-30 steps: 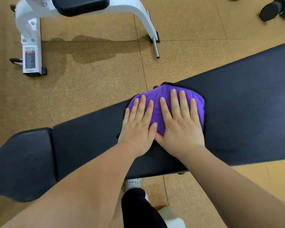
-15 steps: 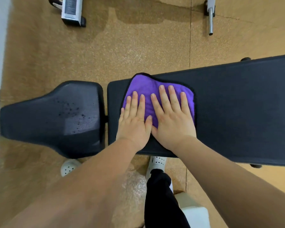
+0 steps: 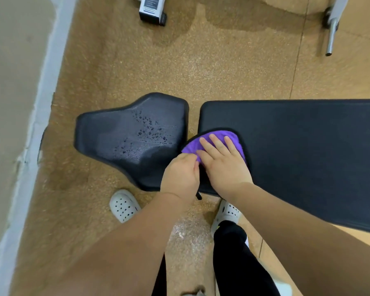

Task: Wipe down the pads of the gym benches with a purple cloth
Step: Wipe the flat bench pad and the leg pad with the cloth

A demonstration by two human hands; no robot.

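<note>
**Wipe status: cloth at the end of the long pad, seat pad not yet wiped**

Purple cloth (image 3: 233, 138) lies on the near-left corner of the long pad (image 3: 297, 150), its left edge reaching out over the gap toward the seat pad (image 3: 115, 137); it looks partly bunched, not spread flat.

Right hand (image 3: 225, 167) rests flat on the cloth, fingers straight and spread, pressing it to the pad; left hand (image 3: 179, 175) sits just beside it, touching, with fingers curled in round the cloth's left edge; the fingertips themselves are hidden, so the grip is read from the curl alone.

Long pad: surface looks even and matte, no drops visible on the part in view; judged wiped or nearly so, though its right end runs out of frame and cannot be checked.

Seat pad: a scatter of droplets (image 3: 151, 130) and a wet sheen across its middle; judged untouched by the cloth; this looks like the next surface due, across the narrow gap.

Beyond, on the speckled floor (image 3: 222, 77): the white frame (image 3: 152, 9) and steel bar (image 3: 330, 37) of a second bench; its pads are out of view, state unknown; likely remaining work.

Near edge: white clogs (image 3: 123, 205), black trousers (image 3: 233, 253); wall (image 3: 9, 103) at left.
</note>
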